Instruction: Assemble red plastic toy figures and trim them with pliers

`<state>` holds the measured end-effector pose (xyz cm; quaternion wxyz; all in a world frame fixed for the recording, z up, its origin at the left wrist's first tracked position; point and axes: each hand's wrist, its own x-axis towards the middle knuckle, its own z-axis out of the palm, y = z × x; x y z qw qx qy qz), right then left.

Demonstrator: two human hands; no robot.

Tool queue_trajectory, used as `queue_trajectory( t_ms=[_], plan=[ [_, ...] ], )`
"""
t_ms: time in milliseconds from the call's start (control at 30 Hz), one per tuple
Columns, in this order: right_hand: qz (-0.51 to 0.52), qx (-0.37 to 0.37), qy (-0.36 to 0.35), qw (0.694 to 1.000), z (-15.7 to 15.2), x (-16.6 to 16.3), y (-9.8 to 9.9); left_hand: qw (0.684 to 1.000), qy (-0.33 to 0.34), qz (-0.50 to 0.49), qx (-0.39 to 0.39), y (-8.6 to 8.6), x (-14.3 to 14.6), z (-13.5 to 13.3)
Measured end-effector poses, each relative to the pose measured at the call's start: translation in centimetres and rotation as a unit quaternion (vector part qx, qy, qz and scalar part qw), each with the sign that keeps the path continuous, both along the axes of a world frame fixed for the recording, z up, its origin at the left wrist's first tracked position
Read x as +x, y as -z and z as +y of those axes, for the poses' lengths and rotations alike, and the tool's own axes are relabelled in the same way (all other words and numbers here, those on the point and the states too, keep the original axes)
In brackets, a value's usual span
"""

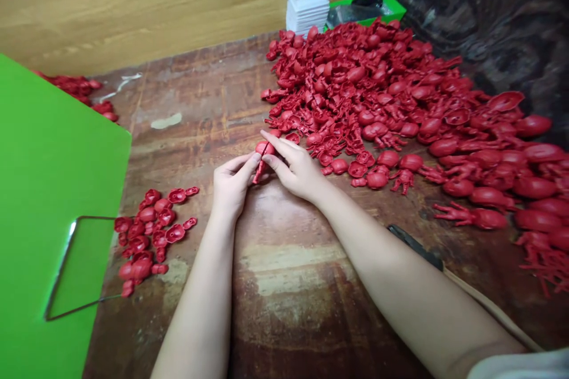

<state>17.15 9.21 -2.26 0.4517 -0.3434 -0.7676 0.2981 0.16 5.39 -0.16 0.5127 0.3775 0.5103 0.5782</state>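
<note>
Between my two hands, over the middle of the table, is a small red plastic doll figure (265,148) with a round head and a thin body. A dark seam line runs down its head. My left hand (235,176) pinches it from the left with thumb and fingers. From the right, my right hand (291,164) closes on it, with the index finger stretched along the top of the head and the thumb lower down. The far fingers of both hands are partly hidden behind the figure. Just beyond my right hand lies the near edge of a pile of red doll parts (355,83).
Left of my arms lies a smaller group of red hollow half pieces (159,213). A green panel (53,207) with a wire handle (66,260) stands at the left. White stacked blocks (307,6) and a green tray (393,7) sit at the back. A dark tool (413,243) is under my right forearm.
</note>
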Motion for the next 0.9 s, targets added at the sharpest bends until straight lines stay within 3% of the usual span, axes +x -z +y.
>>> queue_trajectory(
  t_ms=[267, 567, 733, 900],
  plan=[
    [0.019, -0.009, -0.001, 1.000, -0.4, 0.0, -0.6, 1.000, 0.014, -0.002, 0.020, -0.2, -0.4, -0.1],
    [0.154, -0.142, -0.049, 0.977, -0.6, -0.6, -0.4, 0.994, 0.073, 0.048, 0.061, -0.2, -0.1, -0.7],
    [0.159, -0.114, 0.015, 0.981, -0.5, -0.3, -1.0, 0.979, 0.048, 0.154, 0.126, -0.1, 0.5, -1.1],
    [0.148, -0.062, 0.133, 0.978, -1.1, 0.6, -1.9, 0.948, 0.092, 0.238, 0.190, -0.3, 1.8, -1.6]
  ],
)
